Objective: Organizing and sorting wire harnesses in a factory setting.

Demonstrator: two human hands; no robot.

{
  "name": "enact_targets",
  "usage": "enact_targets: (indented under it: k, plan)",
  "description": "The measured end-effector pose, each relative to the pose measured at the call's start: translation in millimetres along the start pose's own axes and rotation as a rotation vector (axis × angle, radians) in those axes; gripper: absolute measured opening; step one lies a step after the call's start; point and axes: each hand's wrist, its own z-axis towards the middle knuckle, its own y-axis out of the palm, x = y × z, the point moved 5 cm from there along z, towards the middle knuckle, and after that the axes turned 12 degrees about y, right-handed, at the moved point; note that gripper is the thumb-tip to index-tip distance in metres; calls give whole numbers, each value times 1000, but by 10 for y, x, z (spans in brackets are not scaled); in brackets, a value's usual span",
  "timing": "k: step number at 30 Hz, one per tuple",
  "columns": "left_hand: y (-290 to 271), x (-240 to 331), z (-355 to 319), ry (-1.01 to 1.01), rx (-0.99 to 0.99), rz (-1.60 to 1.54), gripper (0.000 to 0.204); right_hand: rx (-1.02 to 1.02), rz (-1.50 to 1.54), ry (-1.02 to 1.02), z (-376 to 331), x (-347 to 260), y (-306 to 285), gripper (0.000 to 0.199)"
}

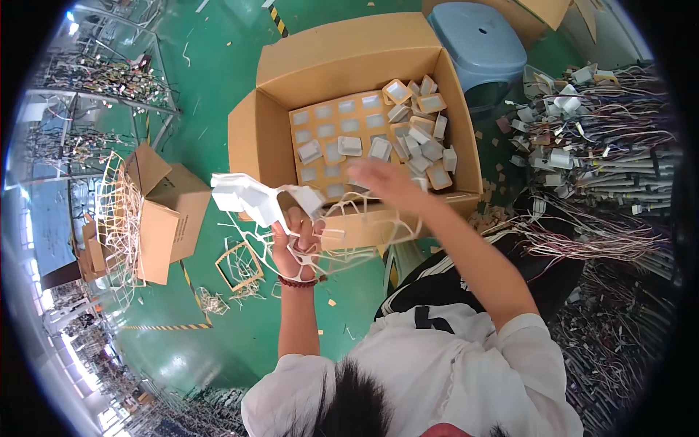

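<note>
My left hand [297,240] is closed round a white plastic moulding frame [306,262], a branching web of thin runners. White box-shaped plastic parts [251,198] stick up from it beyond my fingers. The web loops past my wrist and spreads right, below my other hand. My right hand [382,182] is over the near side of a large open cardboard box [349,51]; motion smears its fingers, so I cannot tell whether they hold anything. Inside the box, small white and grey plastic housings [429,149] lie loose on a cardboard grid divider [320,114] with filled cells.
A blue plastic stool [480,44] stands against the box's far right corner. Bundles of wires with connectors [597,160] pile up at right. At left, a smaller cardboard box [175,211] has plastic runners beside it. A cardboard frame [239,266] and scraps lie on the green floor.
</note>
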Motion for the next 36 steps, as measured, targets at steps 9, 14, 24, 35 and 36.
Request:
enact_targets:
  k: [9,14,24,35,36]
  plan:
    - [529,-351,31,-192,-103,-351,22,156,160,-117,-434,-385,363,36]
    - [631,-353,26,-245,-122,-467,20,281,29,-234,-563,-527,197,30]
    - [772,-413,26,-438,-61,-731,19,-117,443,-86,-630,-601,78,32]
    - [668,-35,294,-361,-113,-231,17,-297,396,154,-766,-663,-679,35]
    - [701,-13,303,-360,-122,-271,17,-293,403,169,-751,-597,-739,35]
